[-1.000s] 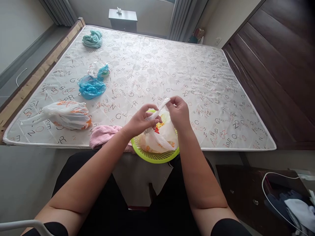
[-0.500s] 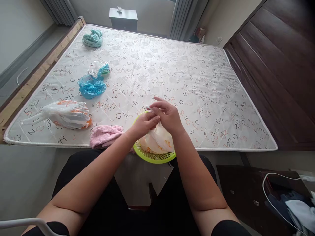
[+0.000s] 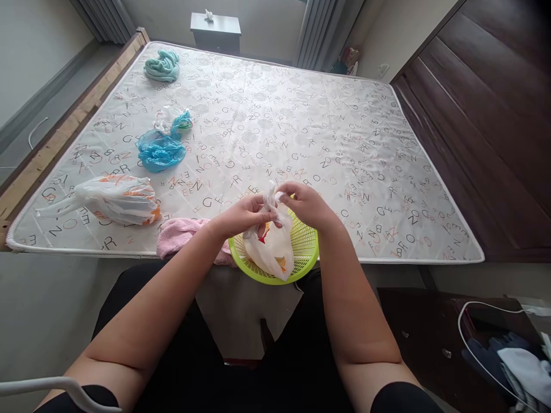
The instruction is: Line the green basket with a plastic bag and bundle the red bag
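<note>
A white plastic bag (image 3: 269, 252) with red and orange print sits in a lime-green plastic basket (image 3: 306, 244) at the mattress's near edge. My left hand (image 3: 247, 217) pinches the twisted neck of the bag, thumb and fingers closed around it. On the other side of the neck, my right hand (image 3: 301, 202) grips an end of the same bag with bent fingers. Left of the basket lies a crumpled pink towel (image 3: 183, 235), partly behind my left forearm. What the bag contains is hidden.
On the patterned mattress (image 3: 365, 172) lie another white plastic bag (image 3: 120, 199), a blue plastic bag (image 3: 161, 152), a small white-and-blue bag (image 3: 170, 121) and a teal towel (image 3: 162, 66). A dark headboard (image 3: 482, 126) rises at right; a dark cabinet (image 3: 422, 338) stands below it.
My hands have drawn apart from each other, and the bag's twisted neck now shows between them. The bag has turned, showing red print. More of the basket's right side is visible.
</note>
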`<control>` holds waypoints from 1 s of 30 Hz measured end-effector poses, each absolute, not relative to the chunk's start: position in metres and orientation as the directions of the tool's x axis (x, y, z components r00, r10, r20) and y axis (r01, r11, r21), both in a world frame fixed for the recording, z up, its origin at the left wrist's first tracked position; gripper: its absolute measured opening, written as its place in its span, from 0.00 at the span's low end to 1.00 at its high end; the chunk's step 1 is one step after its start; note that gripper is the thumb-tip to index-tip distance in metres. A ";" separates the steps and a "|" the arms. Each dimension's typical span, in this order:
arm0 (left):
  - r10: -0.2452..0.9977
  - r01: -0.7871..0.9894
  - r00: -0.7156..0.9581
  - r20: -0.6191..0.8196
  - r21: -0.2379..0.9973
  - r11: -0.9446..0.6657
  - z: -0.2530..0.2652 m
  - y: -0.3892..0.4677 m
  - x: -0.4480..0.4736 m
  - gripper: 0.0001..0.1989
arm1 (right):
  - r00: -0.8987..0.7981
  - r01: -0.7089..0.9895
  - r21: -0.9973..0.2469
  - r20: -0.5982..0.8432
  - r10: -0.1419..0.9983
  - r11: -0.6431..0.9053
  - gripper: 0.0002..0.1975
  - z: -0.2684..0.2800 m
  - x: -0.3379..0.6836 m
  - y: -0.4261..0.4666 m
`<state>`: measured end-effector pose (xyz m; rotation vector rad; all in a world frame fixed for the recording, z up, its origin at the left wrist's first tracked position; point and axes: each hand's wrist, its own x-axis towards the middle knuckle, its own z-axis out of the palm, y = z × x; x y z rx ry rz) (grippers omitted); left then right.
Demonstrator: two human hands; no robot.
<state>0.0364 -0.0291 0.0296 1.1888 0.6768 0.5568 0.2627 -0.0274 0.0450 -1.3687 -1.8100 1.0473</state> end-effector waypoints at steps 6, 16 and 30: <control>0.900 -0.044 0.408 -0.155 0.981 0.189 0.023 -0.028 0.049 0.20 | -0.240 0.458 -0.879 0.024 0.971 0.135 0.15 0.063 0.263 -0.036; 0.945 -0.078 0.300 -0.128 0.984 0.158 0.012 -0.014 0.038 0.23 | -0.430 0.562 -0.612 0.358 0.829 0.556 0.11 0.041 0.232 -0.042; 0.876 0.100 0.474 -0.088 0.994 0.046 0.022 -0.006 0.016 0.19 | -0.297 0.392 -0.846 0.255 0.920 0.361 0.20 0.031 0.233 -0.040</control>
